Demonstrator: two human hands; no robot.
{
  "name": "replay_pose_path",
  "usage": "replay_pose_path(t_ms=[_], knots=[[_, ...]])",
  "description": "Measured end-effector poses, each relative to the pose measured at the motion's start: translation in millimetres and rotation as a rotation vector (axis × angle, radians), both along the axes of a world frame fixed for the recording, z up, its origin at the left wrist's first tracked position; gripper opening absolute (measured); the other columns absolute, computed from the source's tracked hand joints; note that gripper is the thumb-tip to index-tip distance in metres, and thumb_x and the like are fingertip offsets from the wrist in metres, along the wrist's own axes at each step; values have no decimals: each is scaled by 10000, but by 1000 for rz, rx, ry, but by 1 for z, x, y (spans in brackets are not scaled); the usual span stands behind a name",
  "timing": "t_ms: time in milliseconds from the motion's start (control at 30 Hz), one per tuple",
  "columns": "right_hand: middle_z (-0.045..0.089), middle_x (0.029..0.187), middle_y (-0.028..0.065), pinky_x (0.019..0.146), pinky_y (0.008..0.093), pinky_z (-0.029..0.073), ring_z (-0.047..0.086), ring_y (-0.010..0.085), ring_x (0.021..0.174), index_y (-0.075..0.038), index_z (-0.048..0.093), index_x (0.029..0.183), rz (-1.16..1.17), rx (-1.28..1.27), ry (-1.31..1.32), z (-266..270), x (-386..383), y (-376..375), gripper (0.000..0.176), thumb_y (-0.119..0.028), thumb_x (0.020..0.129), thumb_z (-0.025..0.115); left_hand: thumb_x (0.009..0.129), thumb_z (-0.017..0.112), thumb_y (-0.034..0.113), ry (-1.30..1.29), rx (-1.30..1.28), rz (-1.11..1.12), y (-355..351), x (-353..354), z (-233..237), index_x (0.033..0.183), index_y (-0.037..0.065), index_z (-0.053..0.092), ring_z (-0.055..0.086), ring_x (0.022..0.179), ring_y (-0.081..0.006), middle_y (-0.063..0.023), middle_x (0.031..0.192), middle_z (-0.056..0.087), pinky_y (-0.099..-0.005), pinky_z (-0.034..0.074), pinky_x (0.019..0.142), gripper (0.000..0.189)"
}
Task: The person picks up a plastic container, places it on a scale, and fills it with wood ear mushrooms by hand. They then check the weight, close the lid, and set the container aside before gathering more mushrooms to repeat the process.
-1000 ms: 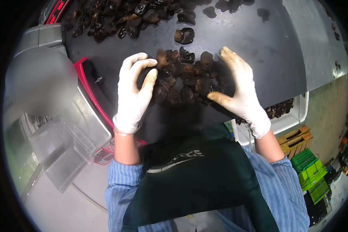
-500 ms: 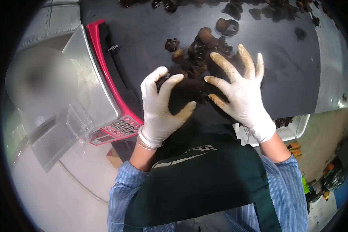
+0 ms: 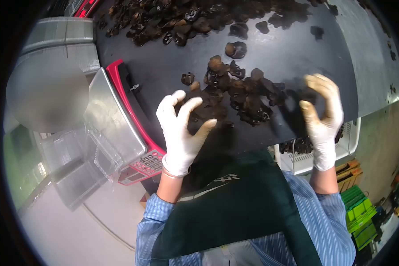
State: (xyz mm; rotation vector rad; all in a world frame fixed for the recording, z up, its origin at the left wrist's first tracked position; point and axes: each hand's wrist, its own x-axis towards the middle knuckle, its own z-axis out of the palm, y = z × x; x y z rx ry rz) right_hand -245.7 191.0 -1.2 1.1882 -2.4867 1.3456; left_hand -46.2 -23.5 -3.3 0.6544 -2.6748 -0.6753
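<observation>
A loose pile of dark brown wood ear mushrooms (image 3: 248, 95) lies on the black tabletop (image 3: 164, 60). My left hand (image 3: 179, 133), in a white glove, is at the pile's left edge with thumb and fingers apart, and mushroom pieces show beyond its fingertips. To the right of the pile is my right hand (image 3: 324, 119), also gloved, its yellow-stained fingers curved and the thumb held away from them. A dark patch shows between those fingertips, beside the pile's right end.
A larger heap of mushrooms (image 3: 177, 20) spreads along the far side. At left stands a red-edged scale (image 3: 115, 115) with a steel pan and keypad, beside clear plastic boxes (image 3: 75, 164). A white basket (image 3: 297, 166) holding mushrooms sits below the table's near edge; green crates (image 3: 359, 215) are at lower right.
My right hand has moved right, away from the pile, and its spread fingers have drawn together into a curve. My left hand keeps much the same pose. The view has shifted, showing more of the far heap.
</observation>
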Motion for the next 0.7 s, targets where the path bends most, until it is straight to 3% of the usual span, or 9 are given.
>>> replay_pose_path(t_ms=[67,167,233,300,367,433,500,600,700], knots=[[635,1110,103,976,388,432,565,273,1103,-46,639,1038,-229,36,36,-5,-8,45,319,-73,739,747,618,854,216,-98,26,17,-4,-6,-1,1240,100,541,364,1236,-368,-195,1350,359,-436,342,1026,706],[535,1275,151,1040,369,385,513,281,1180,-15,505,1266,-670,183,166,-27,-20,114,561,-54,755,735,723,786,183,-23,325,213,-16,-12,-6,1269,97,523,364,1258,-339,-180,1370,338,-406,351,1030,612],[509,1303,162,1059,373,362,484,289,1211,-12,474,1301,-627,112,101,-29,-10,120,610,-68,754,738,850,665,165,-17,80,149,-32,-14,-21,1294,58,491,364,1262,-335,-173,1354,372,-408,332,1037,489],[460,1354,175,1085,384,327,421,296,1268,-16,465,1317,-525,136,45,-21,8,105,683,-120,715,769,901,598,173,39,163,163,-42,-23,-34,1300,31,473,354,1269,-333,-176,1345,389,-416,322,1042,441],[404,1395,191,1064,461,316,370,369,1292,-30,464,1315,-235,261,-31,-24,25,76,845,-281,594,827,923,563,180,60,286,147,-51,-38,-47,1289,12,488,408,1238,-326,-190,1311,455,-413,332,1042,410],[343,1423,204,1083,516,256,322,400,1307,-53,463,1312,32,236,-102,-42,40,43,920,-399,545,835,922,560,174,0,222,92,-60,-54,-50,1283,4,498,453,1205,-321,-197,1286,496,-409,344,1035,404],[314,1434,212,1099,532,237,276,418,1327,-97,432,1350,197,345,-102,-39,40,15,980,-400,515,844,921,548,167,-9,143,8,-62,-66,-48,1271,13,522,507,1151,-322,-189,1243,547,-403,367,1020,384],[276,1458,207,1101,551,225,259,448,1327,-108,381,1392,258,281,-97,-41,28,-17,1029,-390,516,843,902,562,176,-88,181,-144,-56,-72,-32,1264,62,544,468,1195,-325,-178,1282,517,-408,352,1032,380],[273,1466,219,1093,597,198,237,465,1343,-110,321,1433,350,297,-3,-35,12,-50,1106,-377,498,848,855,627,226,-227,-98,-226,-38,-65,-25,1222,145,584,411,1242,-348,-172,1309,490,-465,283,1076,378]])
